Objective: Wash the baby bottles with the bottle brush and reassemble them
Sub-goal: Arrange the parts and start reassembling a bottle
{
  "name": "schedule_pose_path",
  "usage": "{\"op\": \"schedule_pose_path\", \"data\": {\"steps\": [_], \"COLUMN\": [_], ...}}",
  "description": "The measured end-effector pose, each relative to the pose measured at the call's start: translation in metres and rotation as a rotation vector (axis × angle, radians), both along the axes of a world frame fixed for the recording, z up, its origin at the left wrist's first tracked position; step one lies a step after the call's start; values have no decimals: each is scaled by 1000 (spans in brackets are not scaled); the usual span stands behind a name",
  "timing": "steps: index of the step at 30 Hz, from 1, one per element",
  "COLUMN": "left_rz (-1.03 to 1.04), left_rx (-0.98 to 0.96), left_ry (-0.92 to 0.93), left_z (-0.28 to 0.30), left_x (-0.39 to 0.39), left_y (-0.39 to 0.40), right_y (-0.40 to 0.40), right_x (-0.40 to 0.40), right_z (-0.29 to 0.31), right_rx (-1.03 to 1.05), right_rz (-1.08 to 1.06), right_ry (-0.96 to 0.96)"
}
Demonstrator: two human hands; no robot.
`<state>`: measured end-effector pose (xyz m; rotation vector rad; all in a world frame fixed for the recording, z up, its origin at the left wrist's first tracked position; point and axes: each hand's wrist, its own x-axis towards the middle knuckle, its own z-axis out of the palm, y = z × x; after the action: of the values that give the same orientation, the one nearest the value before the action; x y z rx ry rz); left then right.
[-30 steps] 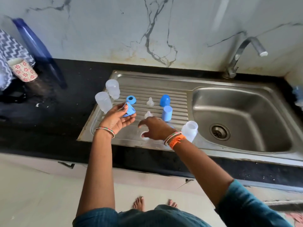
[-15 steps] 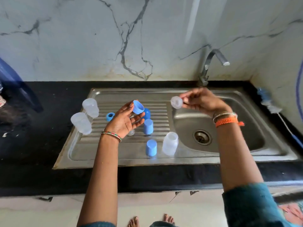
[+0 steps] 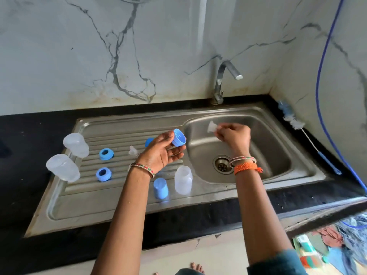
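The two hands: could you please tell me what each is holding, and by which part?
Left hand holds a blue collar ring by its side wall; right hand pinches a clear teat at its tip.

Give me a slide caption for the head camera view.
Left hand holds a blue collar ring, right hand pinches a clear teat over the sink basin.

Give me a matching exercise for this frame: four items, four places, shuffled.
Items:
1. blue collar ring
2. clear teat
3. bottle brush
4. blue cap

Places:
A. on the black counter, right of the basin
B. in the left hand
C. standing on the drainboard beside a clear bottle
D. pinched by the right hand over the basin

Pairs: 1-B, 2-D, 3-A, 4-C
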<state>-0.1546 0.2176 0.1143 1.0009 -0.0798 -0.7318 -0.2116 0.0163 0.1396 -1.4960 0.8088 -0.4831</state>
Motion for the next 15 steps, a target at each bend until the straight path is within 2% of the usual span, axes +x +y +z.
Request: {"op": "schedule_pose_path", "data": {"steps": [2, 3, 5, 10, 13, 15], "left_rz": [6, 18, 53, 111, 186, 215], "left_rx": [11, 10, -3, -5, -96, -163], "left_ry": [24, 36, 61, 93, 177, 209], "left_z": [0, 1, 4, 5, 4, 6], "left_x": [-1, 0, 1, 1, 1, 3], "left_y": [-1, -2, 3, 21, 26, 30], "right_y": [28, 42, 68, 91, 97, 95], "right_x": [13, 16, 19, 17, 16, 16], "right_z": [10, 16, 18, 18, 23, 24], "right_rx": [207, 225, 90, -611, -757, -722], "right_rz": [123, 206, 364, 588, 518, 420], "right_ry": [-227, -273, -282, -64, -61, -99]}}
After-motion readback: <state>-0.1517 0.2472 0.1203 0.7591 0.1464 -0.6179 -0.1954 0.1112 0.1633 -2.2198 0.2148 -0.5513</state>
